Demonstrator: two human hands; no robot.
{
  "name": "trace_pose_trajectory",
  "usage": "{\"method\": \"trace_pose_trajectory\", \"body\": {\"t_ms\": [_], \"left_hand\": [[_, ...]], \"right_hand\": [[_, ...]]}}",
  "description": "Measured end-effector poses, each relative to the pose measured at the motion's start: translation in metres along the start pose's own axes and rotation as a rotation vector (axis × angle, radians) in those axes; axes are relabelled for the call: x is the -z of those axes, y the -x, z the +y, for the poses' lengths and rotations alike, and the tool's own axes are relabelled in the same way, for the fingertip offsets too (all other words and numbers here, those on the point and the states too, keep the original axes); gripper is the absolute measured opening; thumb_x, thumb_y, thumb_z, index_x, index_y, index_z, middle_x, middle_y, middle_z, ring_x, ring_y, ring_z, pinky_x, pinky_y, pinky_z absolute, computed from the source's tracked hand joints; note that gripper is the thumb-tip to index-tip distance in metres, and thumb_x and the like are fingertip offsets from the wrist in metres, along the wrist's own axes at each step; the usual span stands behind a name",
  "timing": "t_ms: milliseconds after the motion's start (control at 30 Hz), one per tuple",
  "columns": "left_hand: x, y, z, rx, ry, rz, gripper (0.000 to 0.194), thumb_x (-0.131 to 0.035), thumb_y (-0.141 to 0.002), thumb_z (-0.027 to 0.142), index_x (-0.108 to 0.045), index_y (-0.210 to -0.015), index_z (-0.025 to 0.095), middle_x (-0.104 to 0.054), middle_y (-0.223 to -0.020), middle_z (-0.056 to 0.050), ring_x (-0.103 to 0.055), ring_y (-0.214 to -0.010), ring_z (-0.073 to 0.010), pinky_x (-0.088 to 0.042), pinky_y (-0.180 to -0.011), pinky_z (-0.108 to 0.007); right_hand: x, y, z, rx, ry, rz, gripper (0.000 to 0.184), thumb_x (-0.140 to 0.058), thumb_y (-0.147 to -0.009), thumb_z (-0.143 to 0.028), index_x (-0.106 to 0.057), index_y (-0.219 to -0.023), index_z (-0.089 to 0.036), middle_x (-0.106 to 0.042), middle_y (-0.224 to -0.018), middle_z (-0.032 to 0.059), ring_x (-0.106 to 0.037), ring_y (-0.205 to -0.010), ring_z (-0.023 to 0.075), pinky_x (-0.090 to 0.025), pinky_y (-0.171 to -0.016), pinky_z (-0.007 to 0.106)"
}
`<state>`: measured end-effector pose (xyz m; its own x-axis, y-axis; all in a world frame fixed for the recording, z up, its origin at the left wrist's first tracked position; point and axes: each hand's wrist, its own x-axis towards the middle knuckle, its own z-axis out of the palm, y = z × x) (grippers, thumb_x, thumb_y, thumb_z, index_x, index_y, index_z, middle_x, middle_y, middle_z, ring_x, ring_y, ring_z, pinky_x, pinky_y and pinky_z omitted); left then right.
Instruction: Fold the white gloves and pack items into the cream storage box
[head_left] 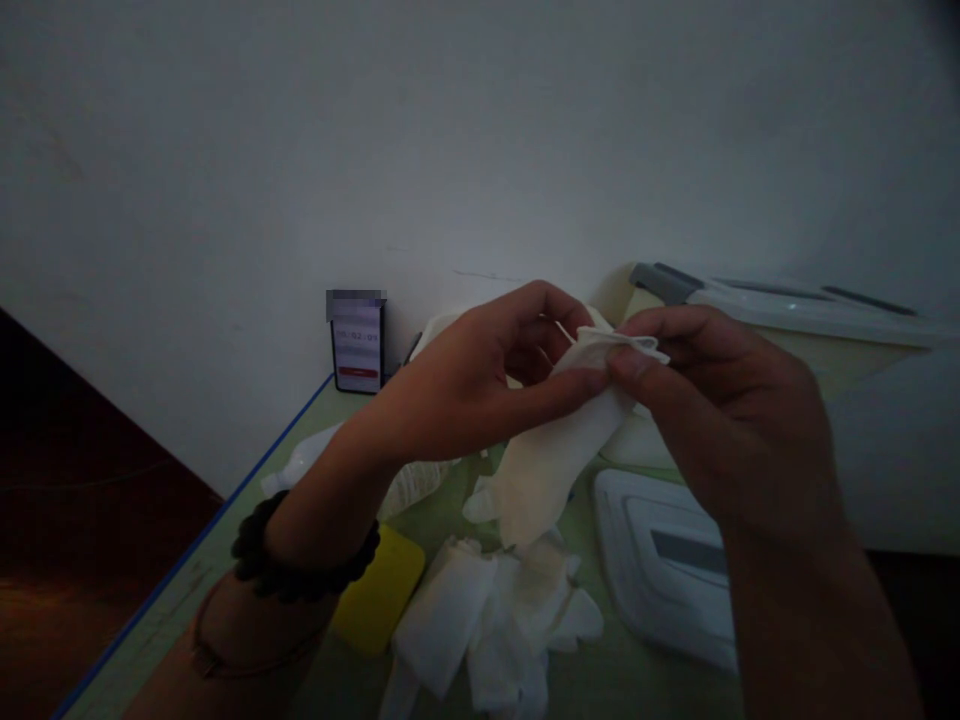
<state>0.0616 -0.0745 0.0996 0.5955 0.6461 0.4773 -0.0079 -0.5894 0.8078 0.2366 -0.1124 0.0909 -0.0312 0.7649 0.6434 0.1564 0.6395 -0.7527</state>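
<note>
one white glove is pinched at its cuff by left hand and right hand, both ungloved; heaped gloves are left unheld at six o'clock.

The left arm wears black beads and thin cord
</note>
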Motion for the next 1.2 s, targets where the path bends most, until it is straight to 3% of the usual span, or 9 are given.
{"method": "trace_pose_trajectory", "body": {"t_ms": [333,533,667,967,1200], "left_hand": [[-0.001,-0.003,-0.002,-0.005,-0.082,0.025,0.014,-0.06,-0.085,0.03,-0.052,-0.084,0.019,-0.059,-0.072,0.002,-0.056,-0.063,-0.0092,-0.045,-0.051,-0.02],[-0.004,-0.003,-0.005,0.03,-0.205,-0.007,0.02,-0.063,-0.081,0.029,-0.052,-0.092,0.018,-0.064,-0.081,-0.001,-0.062,-0.073,-0.014,-0.049,-0.06,-0.024],[-0.005,-0.004,-0.008,0.037,-0.265,-0.07,0.026,-0.063,-0.079,0.029,-0.054,-0.101,0.018,-0.065,-0.085,-0.002,-0.063,-0.075,-0.0157,-0.051,-0.064,-0.027],[0.002,-0.004,-0.008,0.04,-0.259,-0.104,0.024,-0.068,-0.076,0.03,-0.06,-0.095,0.019,-0.066,-0.082,-0.001,-0.061,-0.073,-0.0157,-0.05,-0.061,-0.025],[0.003,-0.005,-0.007,0.068,-0.254,-0.122,0.018,-0.071,-0.072,0.028,-0.063,-0.084,0.018,-0.066,-0.073,0.002,-0.063,-0.067,-0.0155,-0.047,-0.054,-0.023]], "right_hand": [[-0.001,-0.002,0.005,-0.022,0.055,0.013,0.01,-0.069,-0.08,-0.018,-0.068,-0.085,-0.026,-0.071,-0.077,-0.0041,-0.067,-0.068,0.0112,-0.055,-0.056,0.021],[-0.001,-0.004,0.01,-0.044,0.019,0.052,0.007,-0.069,-0.08,-0.022,-0.068,-0.083,-0.027,-0.07,-0.075,-0.0044,-0.065,-0.066,0.0112,-0.053,-0.056,0.022],[0.0,-0.007,0.012,-0.042,0.032,0.113,0.005,-0.068,-0.08,-0.024,-0.066,-0.083,-0.027,-0.067,-0.075,-0.0032,-0.063,-0.065,0.0128,-0.053,-0.058,0.026],[0.006,-0.012,0.013,-0.035,-0.051,0.315,0.007,-0.066,-0.081,-0.024,-0.06,-0.08,-0.029,-0.063,-0.077,-0.0016,-0.061,-0.07,0.016,-0.053,-0.063,0.031],[0.011,-0.014,0.016,0.002,-0.037,0.324,0.007,-0.065,-0.081,-0.023,-0.061,-0.08,-0.028,-0.059,-0.074,-0.0017,-0.062,-0.073,0.0173,-0.052,-0.059,0.03]]}}
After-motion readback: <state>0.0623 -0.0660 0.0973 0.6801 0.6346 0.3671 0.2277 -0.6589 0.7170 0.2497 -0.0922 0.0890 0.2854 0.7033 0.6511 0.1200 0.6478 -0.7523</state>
